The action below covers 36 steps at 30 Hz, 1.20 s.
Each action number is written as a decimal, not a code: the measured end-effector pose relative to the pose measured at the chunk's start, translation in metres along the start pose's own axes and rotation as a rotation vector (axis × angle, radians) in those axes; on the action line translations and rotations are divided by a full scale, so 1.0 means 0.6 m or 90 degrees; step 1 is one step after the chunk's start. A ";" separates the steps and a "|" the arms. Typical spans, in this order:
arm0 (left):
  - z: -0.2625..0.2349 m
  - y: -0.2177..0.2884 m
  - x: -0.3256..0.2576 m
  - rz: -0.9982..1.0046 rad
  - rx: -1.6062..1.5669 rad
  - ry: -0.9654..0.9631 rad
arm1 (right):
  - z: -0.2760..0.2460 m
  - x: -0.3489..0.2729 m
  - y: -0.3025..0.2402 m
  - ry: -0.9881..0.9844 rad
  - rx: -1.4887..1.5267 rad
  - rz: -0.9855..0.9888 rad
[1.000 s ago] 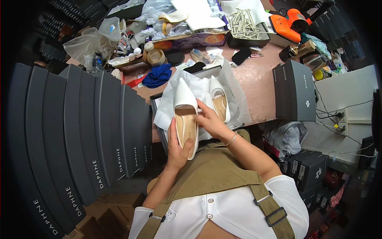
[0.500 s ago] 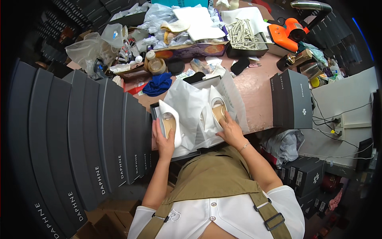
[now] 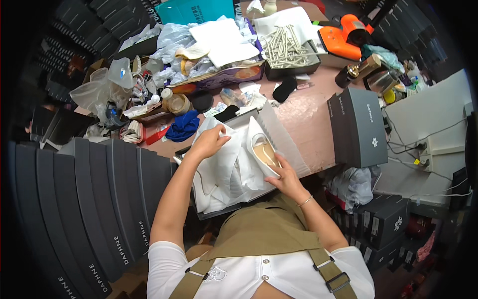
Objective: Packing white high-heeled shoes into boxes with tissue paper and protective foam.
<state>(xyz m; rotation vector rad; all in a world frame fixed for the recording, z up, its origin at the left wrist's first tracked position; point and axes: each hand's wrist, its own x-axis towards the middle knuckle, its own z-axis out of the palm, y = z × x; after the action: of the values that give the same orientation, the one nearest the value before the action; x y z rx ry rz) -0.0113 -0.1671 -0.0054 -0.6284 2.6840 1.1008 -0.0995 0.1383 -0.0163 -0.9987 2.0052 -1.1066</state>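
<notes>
A white pointed shoe (image 3: 253,134) with a tan insole is gripped at its heel end by my right hand (image 3: 288,178), over the right side of an open dark grey shoebox (image 3: 211,215). My left hand (image 3: 211,142) is closed at the fingertips on white tissue paper (image 3: 226,162), which rises from the middle of the box. The second white shoe (image 3: 198,187) lies along the box's left side, partly covered by my left forearm and the paper.
Tall stacks of dark shoeboxes (image 3: 94,199) stand on the left. One grey shoebox (image 3: 356,129) sits on the table's right edge. Beyond are a blue cloth (image 3: 182,127), a tape roll (image 3: 178,104), a tray of pale sticks (image 3: 286,47) and an orange tool (image 3: 341,44).
My left hand has let go of the left shoe, now lower in the box, and moved up onto the tissue paper. The right hand still holds its shoe, shifted slightly left.
</notes>
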 end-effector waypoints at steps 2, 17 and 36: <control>-0.010 0.015 -0.018 -0.004 0.041 0.051 | 0.012 -0.009 0.003 0.030 -0.052 -0.042; -0.004 0.002 0.071 -0.064 0.262 -0.123 | -0.012 -0.022 -0.032 0.078 0.852 0.125; -0.164 -0.074 -0.120 -0.058 -0.440 0.102 | -0.012 -0.023 -0.014 0.004 1.311 0.065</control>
<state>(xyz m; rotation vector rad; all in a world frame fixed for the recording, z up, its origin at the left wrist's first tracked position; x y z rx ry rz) 0.0730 -0.2417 0.0590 -0.9561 2.3166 2.0382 -0.0956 0.1499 -0.0035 0.2645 0.1176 -2.0671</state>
